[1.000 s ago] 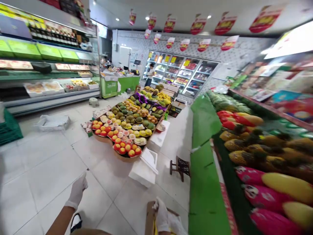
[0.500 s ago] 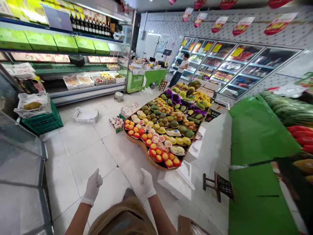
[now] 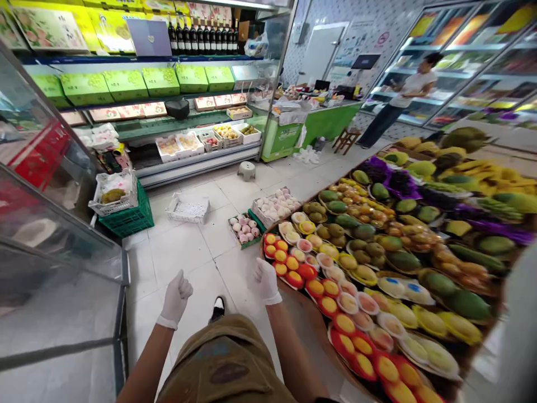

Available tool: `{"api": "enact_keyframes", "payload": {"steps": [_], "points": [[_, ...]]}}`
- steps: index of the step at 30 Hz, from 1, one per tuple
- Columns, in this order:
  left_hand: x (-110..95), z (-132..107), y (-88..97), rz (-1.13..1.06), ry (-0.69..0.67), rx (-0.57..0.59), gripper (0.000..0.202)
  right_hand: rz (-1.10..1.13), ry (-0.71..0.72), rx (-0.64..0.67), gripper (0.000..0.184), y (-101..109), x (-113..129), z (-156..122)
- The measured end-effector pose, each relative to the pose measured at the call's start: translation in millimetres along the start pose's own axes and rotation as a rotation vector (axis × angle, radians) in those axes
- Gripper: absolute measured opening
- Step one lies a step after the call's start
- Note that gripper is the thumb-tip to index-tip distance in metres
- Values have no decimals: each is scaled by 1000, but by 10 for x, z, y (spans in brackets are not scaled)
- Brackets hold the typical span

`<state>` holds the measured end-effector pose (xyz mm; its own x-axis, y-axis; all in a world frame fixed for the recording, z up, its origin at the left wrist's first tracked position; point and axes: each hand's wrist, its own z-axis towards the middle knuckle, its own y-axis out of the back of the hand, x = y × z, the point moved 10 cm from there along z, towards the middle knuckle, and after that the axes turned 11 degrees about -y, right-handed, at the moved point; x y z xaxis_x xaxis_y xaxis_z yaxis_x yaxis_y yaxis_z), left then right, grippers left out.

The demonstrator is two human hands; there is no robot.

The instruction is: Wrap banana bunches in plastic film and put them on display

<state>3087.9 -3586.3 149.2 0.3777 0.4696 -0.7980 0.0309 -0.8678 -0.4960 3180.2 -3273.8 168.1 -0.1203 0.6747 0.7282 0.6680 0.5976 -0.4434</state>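
White gloves cover both hands, which hang in front of my body above the tiled floor. My left hand (image 3: pixel 176 298) is curled into a loose fist, nothing showing in it. My right hand (image 3: pixel 267 281) is also curled, with no object visible in it, and appears just beside the rounded near corner of the fruit display (image 3: pixel 289 294). Closest to that hand on the display are yellow-orange fruits in red wraps (image 3: pixel 286 260). Further along are peaches (image 3: pixel 348 303), green mangoes (image 3: pixel 440 282) and kiwifruit (image 3: pixel 366 252) on small trays.
A white plastic crate (image 3: pixel 188 208) lies on the floor ahead, near a small stool (image 3: pixel 246 170). Crates of pale round fruit (image 3: pixel 244 229) stand by the display. Stacked green crates (image 3: pixel 130 215) and a glass case (image 3: pixel 62 291) are at left. A person (image 3: pixel 405 98) stands by the fridges.
I have walked forward and my view has turned left. The fruit display is now larger and closer on my right, and the dark stool has left view. Both hands stay curled.
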Motion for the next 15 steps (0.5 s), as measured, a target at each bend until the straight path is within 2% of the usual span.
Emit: {"api": "enact_keyframes", "payload": {"steps": [3,5,8,10,12,15], "points": [[-343,543,-131,-55,-33,-24,70,9,-13,77,60,-588,301,534],[-493,870,-165,-118,-74,-47,69,-14,-41,127,59,-938,428,814],[-480,1380,-111,-274,-73,-135,65,-64,-86,148,59,-1301,545,1265],[-337,1775,-64,-374,-26,-210,60,-82,-102,122,59,-1407,611,1662],[-173,2227,-73,-433,37,-264,54,-84,-115,77,58,-1425,672,2136],[-49,3008,-250,-429,126,-272,52,-69,-122,-12,59,-1401,772,2905]]}}
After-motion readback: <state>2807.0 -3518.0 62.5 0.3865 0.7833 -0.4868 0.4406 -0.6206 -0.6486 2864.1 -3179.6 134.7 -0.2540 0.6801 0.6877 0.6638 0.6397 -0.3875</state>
